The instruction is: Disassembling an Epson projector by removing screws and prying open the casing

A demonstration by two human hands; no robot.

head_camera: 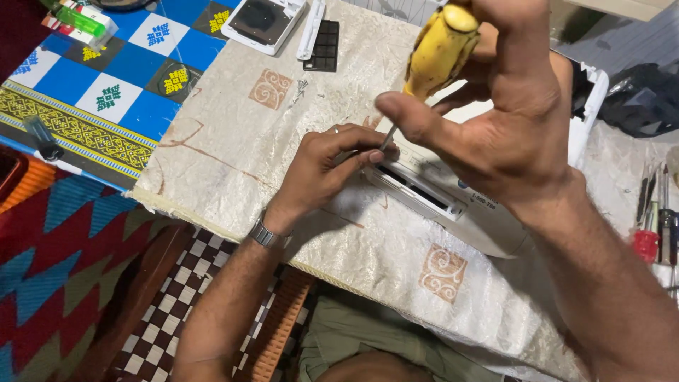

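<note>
The table [233, 141] is being seen from above, covered by a cream cloth with brown spiral motifs; a blue, white and black chequered mat [106, 71] is lying at its far left edge.

A white plastic appliance housing [460, 205] is resting on the cloth near the middle of the table, with a long dark slot along its near edge. It is being steadied by the left hand [322, 170], whose fingers [361, 145] are pressed together flat on the housing just beside the slot; a ring is being worn on one finger and a metal wristwatch [267, 235] on the wrist.

The right hand [509, 127] is being held above the housing, its fingers wrapped tightly around the yellow handle of a screwdriver [438, 53]. The thin shaft is pointing down, its tip meeting the housing right beside the left fingertips.

A second white case [265, 21] and a black grid-shaped part [324, 46] are lying at the far edge of the table, well apart from the hands. A few small screws [300, 88] are lying near them.

More hand tools [658, 219], one red-handled, are lying at the right edge.
</note>
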